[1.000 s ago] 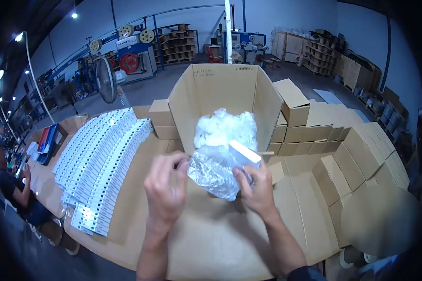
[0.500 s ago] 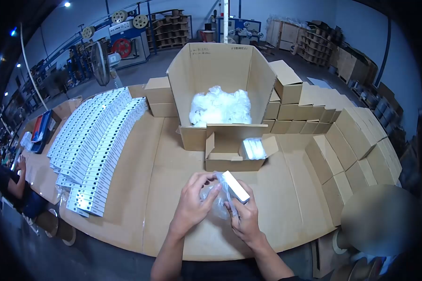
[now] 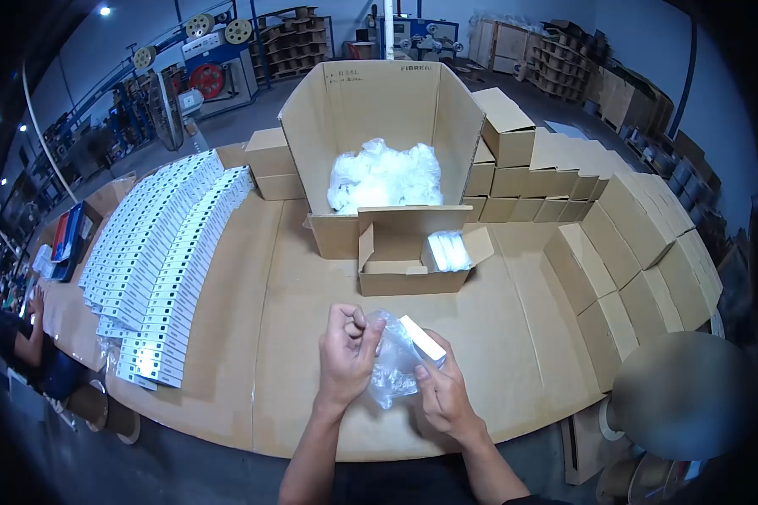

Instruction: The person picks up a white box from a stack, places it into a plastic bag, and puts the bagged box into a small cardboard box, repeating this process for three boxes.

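Observation:
My left hand [image 3: 348, 355] pinches the upper edge of a clear plastic bag [image 3: 392, 370], which hangs between my two hands. In my right hand [image 3: 448, 394] is a small white box [image 3: 422, 339], gripped with the thumb in front, and the bag's right side lies against it. Just beyond my hands stands an open small carton [image 3: 408, 285], its flaps spread. Bagged white boxes [image 3: 448, 252] stand in its right end.
Behind the small carton, a large open carton [image 3: 459, 126] holds a heap of clear plastic bags [image 3: 386, 175]. Rows of white boxes [image 3: 164, 269] are stacked on the left. Closed brown cartons [image 3: 638, 295] line the right. A person [image 3: 25, 332] is at the far left.
The plastic bag has been drawn out wider and hangs lower between my hands. My left hand has shifted slightly away from the white box, and the view has tilted down a little.

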Available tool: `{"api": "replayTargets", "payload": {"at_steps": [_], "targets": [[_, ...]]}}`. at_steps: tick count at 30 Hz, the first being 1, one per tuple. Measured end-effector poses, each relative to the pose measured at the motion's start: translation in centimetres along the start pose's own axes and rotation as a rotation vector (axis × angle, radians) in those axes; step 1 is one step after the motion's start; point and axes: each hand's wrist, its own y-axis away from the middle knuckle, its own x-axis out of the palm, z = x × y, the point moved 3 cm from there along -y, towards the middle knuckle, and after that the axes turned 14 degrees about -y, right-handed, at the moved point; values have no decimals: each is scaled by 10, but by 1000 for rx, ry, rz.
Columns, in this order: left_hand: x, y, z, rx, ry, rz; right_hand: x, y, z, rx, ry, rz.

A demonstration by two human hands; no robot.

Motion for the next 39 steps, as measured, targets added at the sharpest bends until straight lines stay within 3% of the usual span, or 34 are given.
{"api": "replayTargets", "payload": {"at_steps": [3,8,11,14,18,21,23,26,29,32,35,38,39], "targets": [[-10,-11,-1,-28,-7,-33,-7,8,-6,102,-100,-13],[-9,-9,-7,-5,-166,114,-15,9,-2,326,-104,-44],[-1,-7,-7,28,-226,121,-11,6,-8,248,-103,-80],[-16,-14,-4,-57,-77,-158,-12,7,-9,273,-111,-113],[-53,-17,37,151,308,-451,-13,24,-25,311,-114,-256],[-31,18,45,-52,426,-296,-11,32,-27,338,-71,-350],[-8,48,52,-274,469,-39,-8,35,-31,316,-86,-380],[17,64,43,-227,406,164,-3,38,-35,309,-131,-387],[15,57,40,-309,324,218,2,40,-36,222,-121,-310],[10,61,51,-285,133,139,-1,46,-49,196,-92,-233],[6,65,51,-301,113,90,-15,25,-22,232,-272,-247],[2,69,53,-292,-22,92,-44,15,-23,141,-60,-284],[3,69,53,-299,-25,90,-46,8,-15,106,-157,-351]]}}
